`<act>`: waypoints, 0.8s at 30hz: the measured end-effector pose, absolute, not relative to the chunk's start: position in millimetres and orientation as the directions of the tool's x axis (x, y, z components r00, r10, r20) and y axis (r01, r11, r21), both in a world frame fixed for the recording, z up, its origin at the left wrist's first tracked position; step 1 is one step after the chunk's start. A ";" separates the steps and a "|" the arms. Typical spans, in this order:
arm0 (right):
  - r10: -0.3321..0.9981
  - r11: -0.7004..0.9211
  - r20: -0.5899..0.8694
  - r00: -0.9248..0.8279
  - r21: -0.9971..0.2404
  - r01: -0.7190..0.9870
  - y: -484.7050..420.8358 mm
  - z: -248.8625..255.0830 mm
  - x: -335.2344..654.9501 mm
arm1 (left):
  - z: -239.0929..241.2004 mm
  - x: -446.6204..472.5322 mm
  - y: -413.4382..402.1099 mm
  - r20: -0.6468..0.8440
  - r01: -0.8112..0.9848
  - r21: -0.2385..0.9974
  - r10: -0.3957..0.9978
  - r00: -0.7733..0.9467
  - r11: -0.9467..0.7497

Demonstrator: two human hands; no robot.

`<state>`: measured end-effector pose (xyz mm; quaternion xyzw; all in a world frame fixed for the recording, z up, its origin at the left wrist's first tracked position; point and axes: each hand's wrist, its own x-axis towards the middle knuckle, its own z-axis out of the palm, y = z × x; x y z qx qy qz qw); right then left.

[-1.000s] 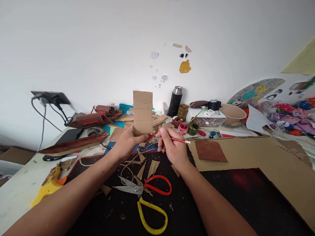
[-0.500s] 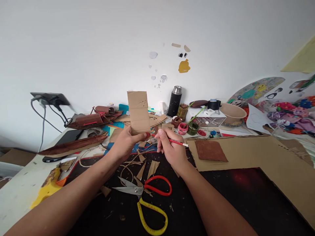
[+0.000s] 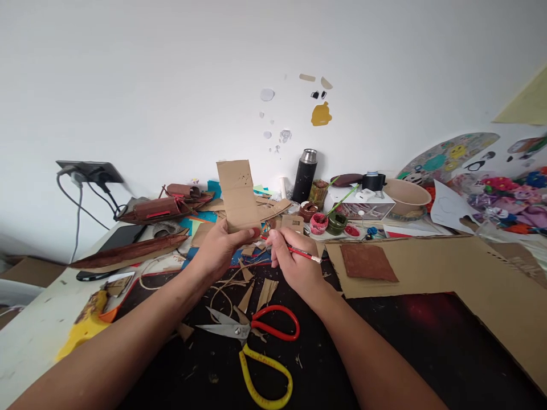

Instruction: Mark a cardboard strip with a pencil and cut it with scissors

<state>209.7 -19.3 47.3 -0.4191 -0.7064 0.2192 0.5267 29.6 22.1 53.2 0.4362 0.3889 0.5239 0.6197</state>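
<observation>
My left hand [image 3: 220, 247] grips the bottom of a creased, upright cardboard strip [image 3: 237, 193], its thumb laid across the lower edge. In my right hand [image 3: 297, 259] is a red pencil [image 3: 304, 254] with a white end, which points back to the right. The fingers of that hand are close to the left thumb, and the pencil's tip is hard to make out. Below both hands lie spread scissors [image 3: 239, 331] with one red and one yellow handle. Cardboard scraps [image 3: 267, 292] are scattered around the blades.
Behind my hands stand a black thermos [image 3: 305, 173], a red paint jar [image 3: 319, 224] and a green paint jar [image 3: 337, 223]. A brown-painted square [image 3: 370, 263] rests on a large cardboard sheet [image 3: 431, 265]. Brown-painted cardboard pieces [image 3: 149, 210] and a yellow glue gun [image 3: 85, 327] are at left.
The cardboard strip has tilted, its top leaning a little further left. My right hand has shifted slightly, and the pencil's white end sits a bit lower and further left.
</observation>
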 end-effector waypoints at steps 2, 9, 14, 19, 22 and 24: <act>0.798 0.584 0.591 -0.117 -0.714 0.386 -19.8 49.0 209.1 | 53.1 29.3 22.2 -0.025 -0.313 0.947 0.989 0.147 0.071; 0.782 0.612 0.603 -0.158 -0.692 0.383 -22.2 49.2 207.2 | 53.8 31.7 20.8 -0.026 -0.322 0.944 0.989 0.145 0.072; 0.751 0.650 0.629 -0.201 -0.647 0.399 -22.4 45.3 204.5 | 52.0 35.2 19.3 -0.025 -0.314 0.947 0.989 0.142 0.069; 0.739 0.664 0.640 -0.212 -0.637 0.391 -22.2 45.9 204.2 | 54.4 35.7 18.0 -0.022 -0.319 0.945 0.989 0.144 0.068; 0.765 0.634 0.616 -0.186 -0.673 0.380 -22.0 47.5 205.6 | 55.5 34.5 18.4 -0.022 -0.317 0.946 0.991 0.133 0.064; 0.779 0.617 0.605 -0.165 -0.693 0.373 -21.4 48.2 206.6 | 54.8 33.4 19.5 -0.024 -0.312 0.948 0.992 0.123 0.062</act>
